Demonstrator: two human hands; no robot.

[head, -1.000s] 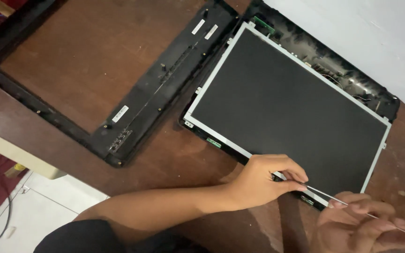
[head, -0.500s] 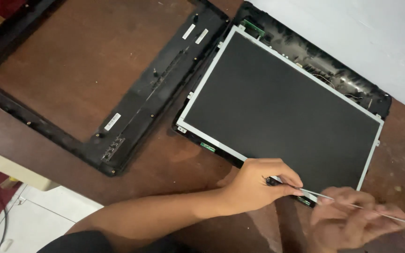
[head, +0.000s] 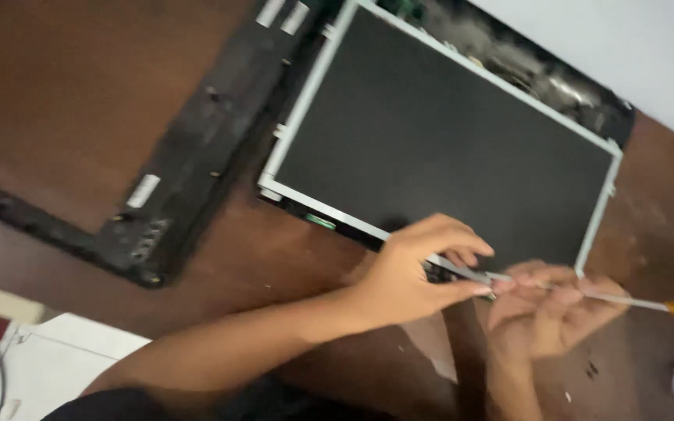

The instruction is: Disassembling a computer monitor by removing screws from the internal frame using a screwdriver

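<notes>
**Head view: bezel already off, panel's lower edge under the screwdriver**

Head view showed a brown wooden table (head: 259, 257) with a monitor partly taken apart on it; the black front bezel (head: 173, 187) lay separate, face down, to the left of the rest, so that step looked done; the LCD panel (head: 446, 148), dark with a silver metal frame, rested on the black rear housing (head: 540, 74), whose upper rim showed beyond it, so the panel did not yet appear to be lifted out.

The left hand (head: 415, 273) had come in from the lower left and sat at the panel's lower edge, thumb and forefinger pinched close together at the spot where the tool's tip met the frame; whether they gripped a screw or only steadied the tip could not be told through the blur; the right hand (head: 548, 312), just beside it, was curled loosely around the thin metal shaft of a screwdriver (head: 618, 298), whose orange handle ran off toward the right edge.

By the look of it, work on the lower edge fastenings remained, and the panel's removal after that.
</notes>
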